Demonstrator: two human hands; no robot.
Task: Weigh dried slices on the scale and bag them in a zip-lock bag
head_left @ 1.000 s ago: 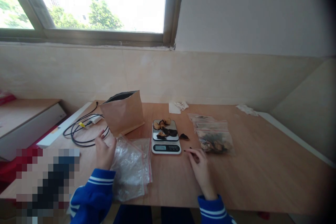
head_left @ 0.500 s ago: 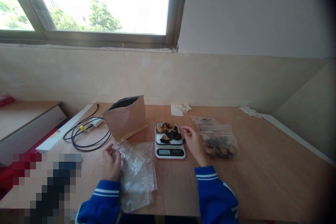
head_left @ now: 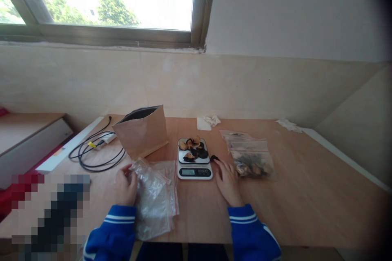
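Note:
My left hand (head_left: 126, 185) is closed on the top corner of a clear zip bag (head_left: 153, 208), which lies flattened over another red-edged bag on the table. My right hand (head_left: 228, 180) rests low on the table, fingers stretched and thumb apart, with its fingertips at a small dark dried slice (head_left: 214, 158). Whether they press on that slice is unclear. Just left of it, a white digital kitchen scale (head_left: 195, 172) carries several dried, dark-edged slices (head_left: 193, 149). Its display is lit but too small to read.
Behind the bags stands an open brown paper pouch (head_left: 142, 134). A coiled black cable (head_left: 88, 167) lies to its left. Zip bags of dried slices (head_left: 252, 163) lie right of the scale. Crumpled tissue (head_left: 212, 120) sits near the wall.
My right hand has come down from beside the scale's plate to the table, its fingers now stretched, and the dark slice shows. My left hand keeps its hold. The view has shifted slightly.

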